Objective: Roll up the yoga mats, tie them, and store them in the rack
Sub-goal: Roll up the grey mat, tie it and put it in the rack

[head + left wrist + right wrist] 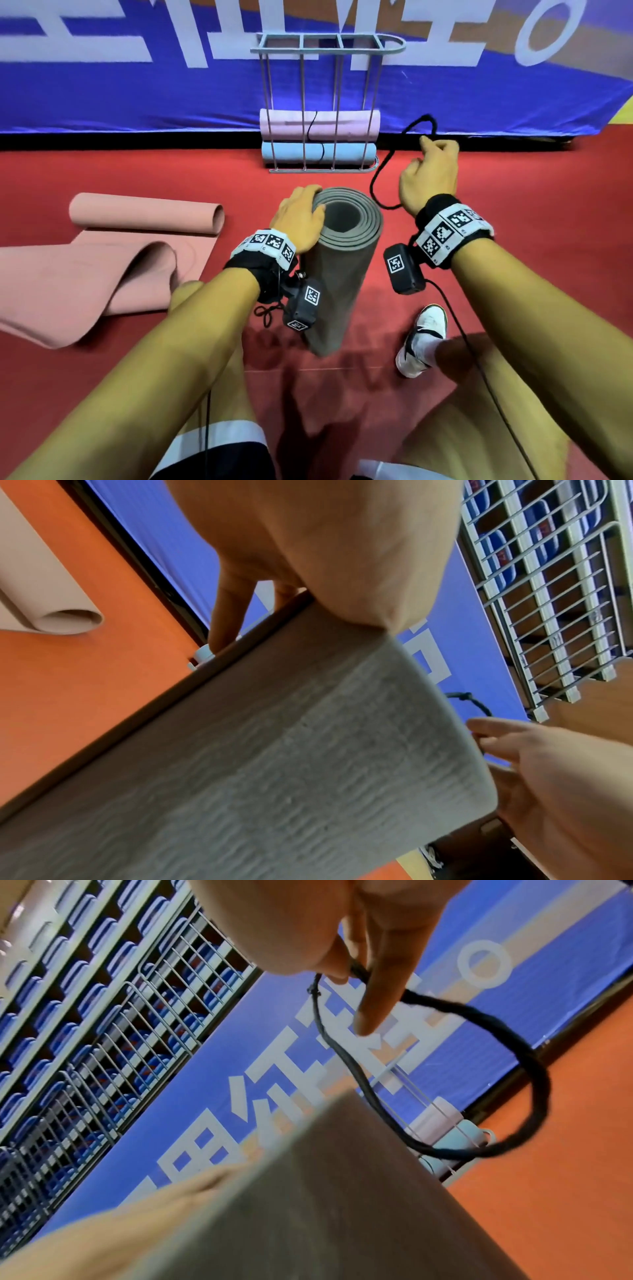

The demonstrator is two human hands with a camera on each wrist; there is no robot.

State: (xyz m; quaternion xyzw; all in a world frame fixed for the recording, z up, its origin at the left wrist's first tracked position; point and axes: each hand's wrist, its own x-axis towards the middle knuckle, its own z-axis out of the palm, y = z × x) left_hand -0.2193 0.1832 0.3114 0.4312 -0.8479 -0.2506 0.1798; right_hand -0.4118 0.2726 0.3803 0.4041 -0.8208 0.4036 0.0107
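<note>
A rolled grey yoga mat (pixel 342 267) stands upright on the red floor between my legs. My left hand (pixel 301 216) grips its top rim, thumb at the inner edge; the left wrist view shows the mat's textured side (pixel 274 750). To the right and beyond it, my right hand (pixel 430 174) pinches a black cord loop (pixel 383 178) that hangs in the air beside the mat. In the right wrist view the cord (pixel 496 1074) dangles from my thumb and finger. The metal rack (pixel 325 102) stands ahead with a pink roll (pixel 284 125) over a blue roll (pixel 346 154), both tied.
A salmon-pink mat (pixel 113 260) lies half unrolled on the floor at the left. A blue banner wall (pixel 137 96) runs behind the rack. My white shoe (pixel 423 339) is planted right of the grey mat. Cables trail from both wrist cameras.
</note>
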